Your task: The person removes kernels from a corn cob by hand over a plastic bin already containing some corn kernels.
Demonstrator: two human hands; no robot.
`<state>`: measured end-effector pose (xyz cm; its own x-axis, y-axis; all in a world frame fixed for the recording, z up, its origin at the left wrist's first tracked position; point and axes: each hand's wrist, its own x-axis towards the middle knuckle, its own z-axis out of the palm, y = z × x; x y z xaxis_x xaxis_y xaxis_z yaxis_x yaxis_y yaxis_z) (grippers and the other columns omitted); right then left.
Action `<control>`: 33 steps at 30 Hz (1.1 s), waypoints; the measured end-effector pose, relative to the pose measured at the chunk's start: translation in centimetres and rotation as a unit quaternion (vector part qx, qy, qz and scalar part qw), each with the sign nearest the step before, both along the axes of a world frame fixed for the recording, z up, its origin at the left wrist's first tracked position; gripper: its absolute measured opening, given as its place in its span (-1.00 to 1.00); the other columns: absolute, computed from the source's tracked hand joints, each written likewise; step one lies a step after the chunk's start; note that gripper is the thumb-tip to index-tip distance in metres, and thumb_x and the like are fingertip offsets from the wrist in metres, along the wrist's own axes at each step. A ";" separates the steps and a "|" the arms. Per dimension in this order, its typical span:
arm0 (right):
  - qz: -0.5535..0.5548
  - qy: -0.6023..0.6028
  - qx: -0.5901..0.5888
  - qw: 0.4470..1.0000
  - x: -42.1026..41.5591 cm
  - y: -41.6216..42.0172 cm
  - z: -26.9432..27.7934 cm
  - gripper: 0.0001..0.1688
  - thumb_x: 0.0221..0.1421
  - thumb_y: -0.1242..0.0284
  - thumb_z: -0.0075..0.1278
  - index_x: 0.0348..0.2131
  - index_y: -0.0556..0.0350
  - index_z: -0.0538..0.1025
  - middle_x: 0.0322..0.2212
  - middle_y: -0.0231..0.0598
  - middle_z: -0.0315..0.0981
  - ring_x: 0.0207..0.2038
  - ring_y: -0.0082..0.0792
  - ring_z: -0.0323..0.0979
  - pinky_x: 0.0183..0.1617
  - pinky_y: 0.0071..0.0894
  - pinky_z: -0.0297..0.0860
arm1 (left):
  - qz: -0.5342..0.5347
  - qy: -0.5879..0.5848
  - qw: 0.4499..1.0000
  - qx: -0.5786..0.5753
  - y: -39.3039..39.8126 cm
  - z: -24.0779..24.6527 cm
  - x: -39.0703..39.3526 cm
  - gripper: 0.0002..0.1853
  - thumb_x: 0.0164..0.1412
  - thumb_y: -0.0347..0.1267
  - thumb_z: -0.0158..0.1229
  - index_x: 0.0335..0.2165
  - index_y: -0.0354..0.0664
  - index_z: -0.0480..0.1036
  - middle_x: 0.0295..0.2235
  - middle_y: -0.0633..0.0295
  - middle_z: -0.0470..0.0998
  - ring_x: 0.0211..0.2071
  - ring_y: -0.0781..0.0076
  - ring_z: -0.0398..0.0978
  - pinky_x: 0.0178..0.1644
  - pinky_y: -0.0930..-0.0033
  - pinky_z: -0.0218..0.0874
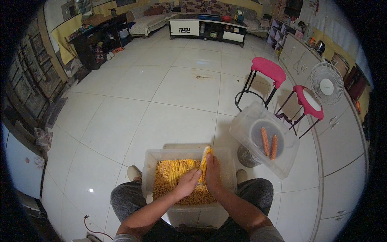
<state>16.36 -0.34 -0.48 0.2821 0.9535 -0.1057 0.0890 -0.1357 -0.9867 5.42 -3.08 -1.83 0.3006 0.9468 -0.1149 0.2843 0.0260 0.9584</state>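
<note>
Between my knees stands a translucent plastic bin point(190, 208) holding loose corn kernels point(164, 190) and several whole ears of corn point(173, 174) at its far side. Above it, an ear of yellow corn point(204, 161) is tilted nearly upright. My right hand point(213, 171) wraps the ear from the right. From the left, my left hand point(189, 182) presses its thumb and fingertips to the lower part of the same ear. Two stripped corn cobs point(265, 142) lie on a translucent plastic lid point(284, 168) at the right.
The lid rests on a dark round bucket point(246, 155). Behind it stand two stools with pink covers point(269, 69). A white fan point(327, 84) is beside the cabinets point(341, 145) on the right. At the lower left, a cable point(90, 229) lies on the tiled floor point(181, 121).
</note>
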 end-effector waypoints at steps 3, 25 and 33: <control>-0.019 -0.008 -0.003 1.000 0.4 0.4 -2.1 -0.48 0.04 0.09 -0.37 -0.47 0.27 0.27 -0.57 -0.20 0.18 -0.50 -0.40 0.13 -0.39 -0.40 0.12 | 0.027 0.022 0.995 0.093 -0.2 -0.4 0.7 -0.59 0.14 -0.17 -0.38 -0.50 -0.34 0.20 -0.66 0.03 0.25 -0.63 0.20 0.25 -0.47 0.28 0.11; -0.068 0.025 -0.013 0.997 0.8 1.2 -3.7 -0.43 0.01 0.07 -0.34 -0.36 0.31 0.28 -0.47 -0.08 0.23 -0.42 -0.24 0.18 -0.33 -0.34 0.13 | 0.018 0.003 0.999 0.035 -0.7 0.5 0.9 -0.61 0.14 -0.15 -0.34 -0.43 -0.30 0.19 -0.76 0.20 0.18 -0.73 0.43 0.18 -0.61 0.40 0.07; -0.077 0.003 -0.008 0.997 0.8 1.2 -3.7 -0.38 0.00 0.04 -0.36 -0.38 0.36 0.29 -0.49 0.10 0.26 -0.42 0.01 0.22 -0.34 -0.18 0.15 | 0.016 0.046 0.999 0.020 -0.6 1.2 0.8 -0.60 0.14 -0.18 -0.41 -0.50 -0.32 0.18 -0.62 -0.03 0.26 -0.55 0.10 0.27 -0.42 0.21 0.08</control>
